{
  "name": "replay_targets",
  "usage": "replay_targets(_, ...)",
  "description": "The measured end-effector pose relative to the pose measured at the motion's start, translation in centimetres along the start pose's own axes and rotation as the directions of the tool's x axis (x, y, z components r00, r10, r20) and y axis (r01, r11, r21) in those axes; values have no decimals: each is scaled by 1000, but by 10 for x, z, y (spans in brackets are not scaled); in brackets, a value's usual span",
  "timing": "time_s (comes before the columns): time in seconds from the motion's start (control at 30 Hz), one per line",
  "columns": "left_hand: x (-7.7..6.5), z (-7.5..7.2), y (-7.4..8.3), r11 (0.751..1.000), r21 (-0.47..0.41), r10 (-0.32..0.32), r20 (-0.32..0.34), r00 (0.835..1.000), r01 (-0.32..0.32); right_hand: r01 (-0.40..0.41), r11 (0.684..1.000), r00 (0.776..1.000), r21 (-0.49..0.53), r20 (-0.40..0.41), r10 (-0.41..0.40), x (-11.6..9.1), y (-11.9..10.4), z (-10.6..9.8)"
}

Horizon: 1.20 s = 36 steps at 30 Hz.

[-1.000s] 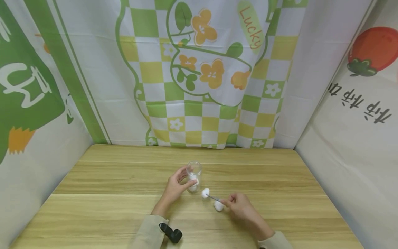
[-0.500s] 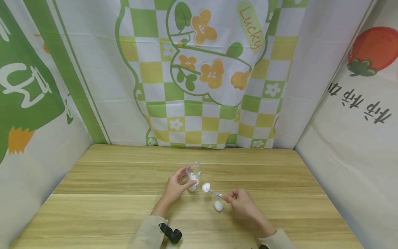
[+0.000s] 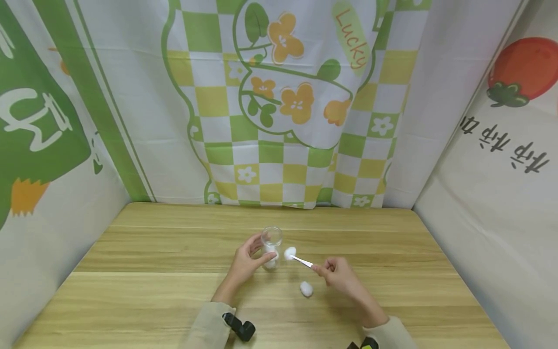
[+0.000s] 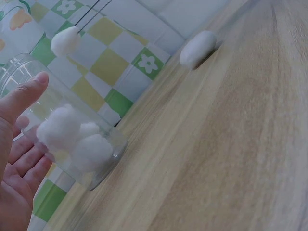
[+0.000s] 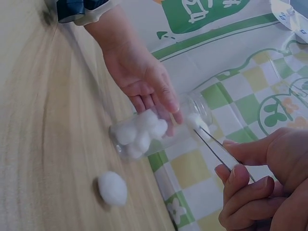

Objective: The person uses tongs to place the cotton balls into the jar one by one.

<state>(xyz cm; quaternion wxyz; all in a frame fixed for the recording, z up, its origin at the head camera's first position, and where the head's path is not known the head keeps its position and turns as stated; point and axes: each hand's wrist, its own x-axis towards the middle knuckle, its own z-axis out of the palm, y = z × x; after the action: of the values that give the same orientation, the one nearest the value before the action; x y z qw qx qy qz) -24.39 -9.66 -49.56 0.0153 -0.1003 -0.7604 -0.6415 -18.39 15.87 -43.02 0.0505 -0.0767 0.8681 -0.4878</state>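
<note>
A clear jar [image 3: 272, 237] stands upright on the wooden table, uncapped, with several cotton balls [image 4: 60, 129] in its lower half. My left hand [image 3: 246, 259] grips the jar from the left, thumb across its near side and fingers behind. My right hand [image 3: 340, 276] pinches metal tweezers [image 3: 302, 261], whose tips hold one cotton ball [image 3: 289, 252] in the air just right of the jar, below rim height in the head view. Another cotton ball [image 3: 306, 289] lies on the table in front of my right hand's tweezers.
The wooden table [image 3: 152, 291] reaches back to a green checked curtain [image 3: 270, 165]. Printed cloth walls flank both sides. A black camera mount [image 3: 240, 327] sits on the left sleeve.
My right hand has lifted the cotton ball in the tweezers up and away from the one lying on the table, to beside the jar. The left hand and jar have stayed put.
</note>
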Motion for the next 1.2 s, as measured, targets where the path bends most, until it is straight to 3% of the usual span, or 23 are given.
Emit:
replay_targets(0.17, 0, 1, 1, 1000, 2, 12, -1, 1000, -12, -4, 1000, 1000, 1, -19, 4, 2, -5, -1)
replay_targets(0.67, -1, 0, 2, 1000, -6, -2, -7, 1000, 2, -116, 989, 992, 86, -39, 120, 8, -20, 1)
replay_targets(1.2, 0, 0, 1, 1000, -13, 5, 8, 1000, -5, -80, 992, 996, 98, -43, 84, 16, -30, 4)
